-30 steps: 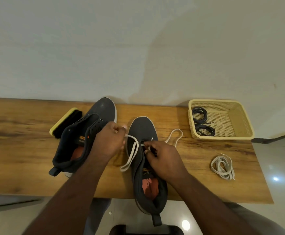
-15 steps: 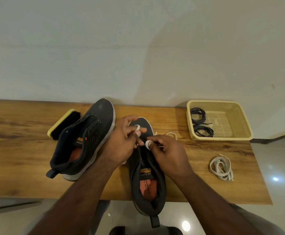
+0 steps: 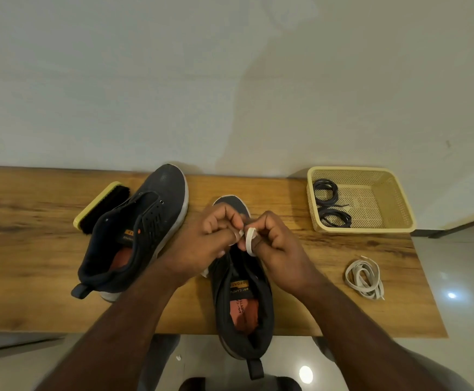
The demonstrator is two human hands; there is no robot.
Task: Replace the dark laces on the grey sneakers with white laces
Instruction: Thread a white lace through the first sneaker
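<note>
Left hand (image 3: pixel 210 238) and right hand (image 3: pixel 272 241) each pinch the white lace (image 3: pixel 250 240) over the sneaker (image 3: pixel 241 292); even both ends before threading on.

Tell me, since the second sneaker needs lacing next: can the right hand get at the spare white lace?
Probably yes: the spare lace lies bare on the table beside the right hand, though that hand pinches a lace.

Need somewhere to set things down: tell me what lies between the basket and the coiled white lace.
Head view: only bare wooden table between the basket and the coiled white lace.
</note>
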